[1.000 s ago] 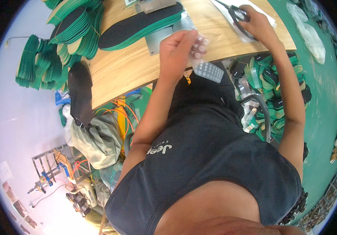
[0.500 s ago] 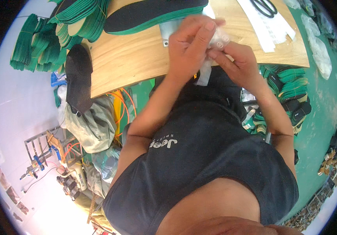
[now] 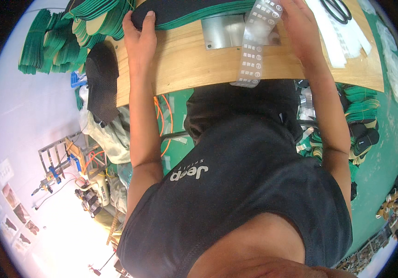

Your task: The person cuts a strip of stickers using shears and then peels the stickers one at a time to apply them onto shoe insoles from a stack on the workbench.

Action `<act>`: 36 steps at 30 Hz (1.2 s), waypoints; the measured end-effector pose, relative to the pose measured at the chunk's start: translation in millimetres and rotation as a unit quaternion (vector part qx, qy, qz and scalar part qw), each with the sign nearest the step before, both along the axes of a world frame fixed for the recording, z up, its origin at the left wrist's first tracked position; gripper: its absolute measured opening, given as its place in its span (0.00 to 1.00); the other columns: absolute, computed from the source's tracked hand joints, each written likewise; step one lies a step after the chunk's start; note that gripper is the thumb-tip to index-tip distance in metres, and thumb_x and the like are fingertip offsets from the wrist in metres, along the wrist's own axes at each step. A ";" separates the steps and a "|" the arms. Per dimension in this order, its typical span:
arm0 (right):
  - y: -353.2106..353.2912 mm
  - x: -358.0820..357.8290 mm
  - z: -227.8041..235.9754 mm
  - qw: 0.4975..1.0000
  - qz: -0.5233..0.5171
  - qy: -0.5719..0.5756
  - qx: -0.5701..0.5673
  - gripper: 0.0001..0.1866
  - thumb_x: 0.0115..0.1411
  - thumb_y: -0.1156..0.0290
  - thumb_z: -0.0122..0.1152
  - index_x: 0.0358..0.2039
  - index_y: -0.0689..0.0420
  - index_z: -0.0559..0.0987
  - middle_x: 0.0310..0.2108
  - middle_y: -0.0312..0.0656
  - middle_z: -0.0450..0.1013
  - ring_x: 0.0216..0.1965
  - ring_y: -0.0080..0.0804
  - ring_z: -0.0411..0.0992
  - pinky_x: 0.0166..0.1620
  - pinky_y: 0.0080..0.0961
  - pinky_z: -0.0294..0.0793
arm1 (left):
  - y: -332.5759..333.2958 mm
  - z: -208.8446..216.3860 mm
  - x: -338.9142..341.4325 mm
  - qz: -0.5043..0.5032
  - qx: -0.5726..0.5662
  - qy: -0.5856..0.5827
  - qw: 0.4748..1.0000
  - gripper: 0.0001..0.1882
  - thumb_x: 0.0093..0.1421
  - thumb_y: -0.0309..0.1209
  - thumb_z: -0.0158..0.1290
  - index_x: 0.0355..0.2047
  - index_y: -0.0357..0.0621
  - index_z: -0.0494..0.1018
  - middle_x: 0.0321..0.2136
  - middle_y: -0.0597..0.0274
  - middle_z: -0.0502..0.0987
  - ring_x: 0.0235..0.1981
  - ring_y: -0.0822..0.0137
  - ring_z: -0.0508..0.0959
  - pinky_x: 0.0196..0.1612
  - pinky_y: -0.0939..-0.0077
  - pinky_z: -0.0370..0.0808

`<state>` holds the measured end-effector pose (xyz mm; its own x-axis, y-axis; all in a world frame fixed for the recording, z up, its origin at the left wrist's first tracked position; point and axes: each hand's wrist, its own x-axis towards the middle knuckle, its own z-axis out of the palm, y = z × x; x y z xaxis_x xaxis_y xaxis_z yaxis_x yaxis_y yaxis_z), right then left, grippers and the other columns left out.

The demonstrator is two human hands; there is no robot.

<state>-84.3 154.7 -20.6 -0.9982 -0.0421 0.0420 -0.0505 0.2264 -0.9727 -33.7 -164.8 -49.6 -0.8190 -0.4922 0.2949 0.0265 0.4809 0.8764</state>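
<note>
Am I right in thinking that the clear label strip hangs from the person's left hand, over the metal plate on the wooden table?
Not quite: in the head view, the clear label strip hangs from the right hand, over the metal plate on the wooden table.

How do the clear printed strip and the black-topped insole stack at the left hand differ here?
Look: the clear printed strip is see-through with white print; the insole stack is black on top, green-edged.
Pose: the strip trails past the table's near edge; the stack lies across the tabletop.
Contact: the right hand holds the strip; the left hand is at the stack's left end.
Shared: both are elongated.
</note>
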 end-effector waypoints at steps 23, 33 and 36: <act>-19.7 23.5 17.5 0.995 -0.064 -0.079 -0.023 0.14 0.71 0.62 0.45 0.45 0.58 0.75 0.32 0.37 0.73 0.32 0.27 0.72 0.27 0.27 0.71 | -1.9 30.1 12.4 -0.127 -0.001 -0.070 0.989 0.48 0.51 0.31 0.67 0.70 0.36 0.55 0.49 0.50 0.75 0.47 0.66 0.76 0.50 0.73 0.74; 4.6 8.1 -31.8 0.936 0.019 -0.069 -0.344 0.11 0.72 0.68 0.49 0.46 0.61 0.76 0.47 0.38 0.75 0.46 0.22 0.72 0.51 0.23 0.70 | -6.8 24.8 6.5 -0.166 0.104 -0.029 0.980 0.58 0.47 0.29 0.71 0.72 0.32 0.47 0.57 0.47 0.71 0.54 0.60 0.73 0.58 0.67 0.71; 5.7 17.3 -32.3 0.987 -0.034 0.087 0.130 0.12 0.72 0.67 0.49 0.47 0.60 0.76 0.49 0.38 0.75 0.47 0.22 0.73 0.50 0.25 0.72 | -3.9 36.2 12.8 -0.161 0.069 -0.066 0.982 0.59 0.47 0.28 0.71 0.72 0.32 0.46 0.58 0.46 0.70 0.55 0.59 0.73 0.58 0.65 0.71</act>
<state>-67.0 160.4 -52.9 -0.9776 -0.0066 0.2102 -0.1880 0.4760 -0.8592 -20.9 -168.7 -13.3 -0.9655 -0.2289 0.1238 0.0392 0.3422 0.9388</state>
